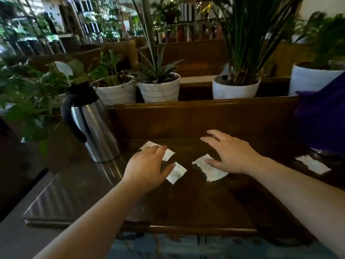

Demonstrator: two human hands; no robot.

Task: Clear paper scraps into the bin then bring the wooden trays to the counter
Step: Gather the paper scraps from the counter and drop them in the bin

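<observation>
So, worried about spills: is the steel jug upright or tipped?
Upright. The steel jug stands on its base on the table, black lid on top.

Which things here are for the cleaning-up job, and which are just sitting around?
For the job: paper scraps and, far scrap, wooden tray, left hand, right hand.

Just sitting around: metal jug, potted plants, purple cloth.

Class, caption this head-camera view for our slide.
Both hands reach for paper scraps on a dark wooden tray.
</observation>
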